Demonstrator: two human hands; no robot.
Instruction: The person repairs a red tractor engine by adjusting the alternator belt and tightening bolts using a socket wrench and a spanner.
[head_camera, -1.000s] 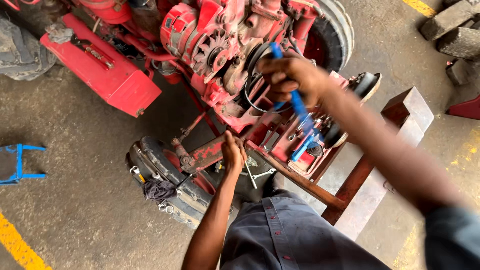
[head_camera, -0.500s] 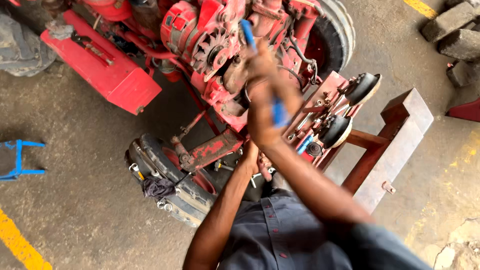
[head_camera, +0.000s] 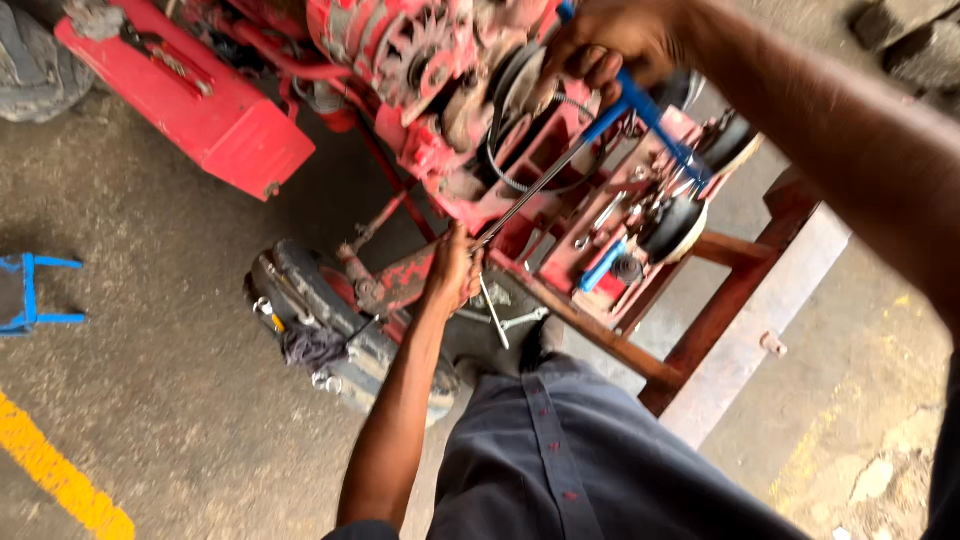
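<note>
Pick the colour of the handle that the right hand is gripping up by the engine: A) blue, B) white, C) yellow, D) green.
A: the right hand is closed round a blue handle that slants down past the red engine, while the left hand holds a thin metal rod lower down.

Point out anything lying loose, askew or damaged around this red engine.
Loose spanners lie on the concrete floor below the left hand, off the tool tray. A dark rag is draped over the worn tyre. The drive belt hangs slack near the right hand. No breakage shows.
</note>
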